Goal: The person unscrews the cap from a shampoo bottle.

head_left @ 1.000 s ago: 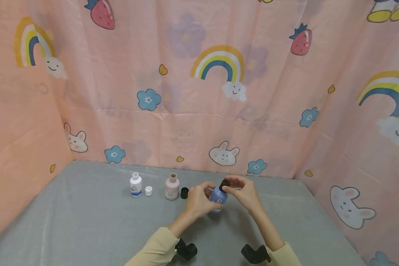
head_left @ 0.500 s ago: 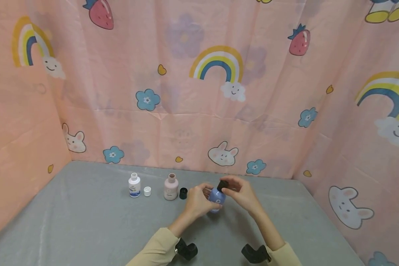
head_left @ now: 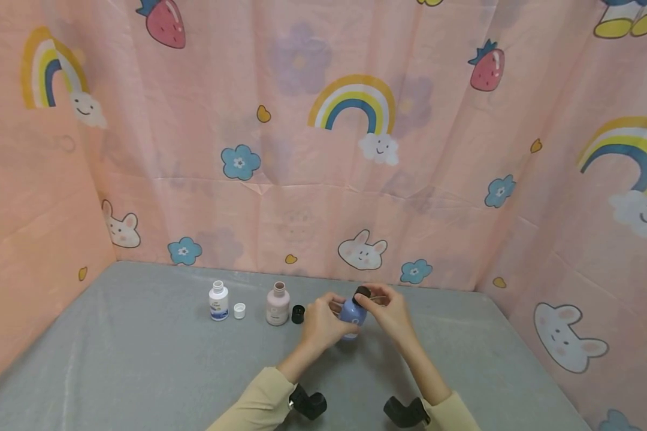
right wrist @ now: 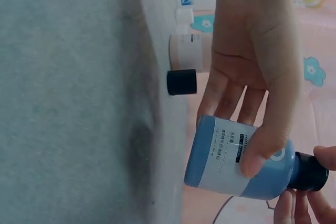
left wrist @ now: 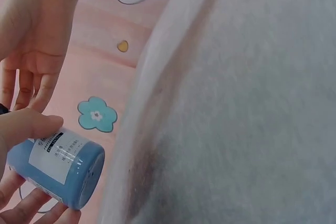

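A blue bottle (head_left: 353,312) with a white printed label is held just above the table, tilted to the right. My left hand (head_left: 322,323) grips its body, the thumb in front and the other fingers behind. On the bottle's neck sits a black cap (head_left: 362,294), pinched between thumb and fingers of my right hand (head_left: 392,311). The right wrist view shows the bottle (right wrist: 226,156) lying sideways in the picture, with the black cap (right wrist: 310,171) at its end. In the left wrist view the bottle's base (left wrist: 89,177) faces the camera, while the cap is mostly hidden.
Left of the hands, an uncapped pink bottle (head_left: 277,305) stands beside a loose black cap (head_left: 298,314). Farther left are an uncapped white bottle (head_left: 218,301) and its small white cap (head_left: 239,310). A pink patterned curtain (head_left: 302,209) borders the grey table (head_left: 140,359).
The fingers of my right hand have shifted round the black cap, and the right wrist has turned a little. The left hand keeps its grip on the bottle, which has tilted slightly.
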`<state>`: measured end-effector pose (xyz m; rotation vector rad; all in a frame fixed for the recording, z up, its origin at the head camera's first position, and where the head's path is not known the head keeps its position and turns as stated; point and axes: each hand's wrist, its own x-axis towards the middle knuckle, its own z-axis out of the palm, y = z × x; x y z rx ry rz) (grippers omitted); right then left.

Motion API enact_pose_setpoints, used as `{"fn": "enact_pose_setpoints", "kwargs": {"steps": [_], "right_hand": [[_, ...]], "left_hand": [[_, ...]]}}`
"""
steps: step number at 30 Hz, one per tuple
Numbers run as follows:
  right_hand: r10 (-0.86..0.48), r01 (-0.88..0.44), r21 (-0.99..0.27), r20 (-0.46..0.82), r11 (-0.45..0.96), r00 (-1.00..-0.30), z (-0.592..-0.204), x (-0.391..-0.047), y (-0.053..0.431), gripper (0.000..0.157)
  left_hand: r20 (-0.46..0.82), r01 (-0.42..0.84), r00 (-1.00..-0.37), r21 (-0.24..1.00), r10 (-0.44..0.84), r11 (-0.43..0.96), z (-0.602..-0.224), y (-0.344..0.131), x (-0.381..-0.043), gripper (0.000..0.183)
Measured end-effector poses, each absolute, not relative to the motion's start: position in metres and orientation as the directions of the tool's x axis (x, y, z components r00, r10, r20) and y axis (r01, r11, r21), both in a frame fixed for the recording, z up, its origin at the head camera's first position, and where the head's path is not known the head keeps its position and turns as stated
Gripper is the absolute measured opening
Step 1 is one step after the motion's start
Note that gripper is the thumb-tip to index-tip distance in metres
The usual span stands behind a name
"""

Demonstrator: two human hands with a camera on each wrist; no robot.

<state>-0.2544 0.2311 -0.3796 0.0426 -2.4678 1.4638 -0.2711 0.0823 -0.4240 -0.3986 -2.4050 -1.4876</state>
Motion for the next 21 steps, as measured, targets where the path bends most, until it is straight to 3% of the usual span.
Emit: {"fn": "enact_pose_setpoints", "kwargs": {"steps": [10,21], "right_hand": [[0.086,-0.206,-0.868,0.272,0.451,-0.959,-0.3759,-0.2544,0.2369,0.038],[-0.017,-0.264,-0.853,0.287,0.451,-0.958,-0.379,-0.2538,0.2375,0.037]], "left_hand": [[0.317,0.327,-0.944,0.852,0.094,0.409,-0.4202,0.0834,-0.2703,0.049],[0.342,0.354,-0.934,0.836,0.106,0.419,-0.424,0.0817,-0.2717,0.049]]}}
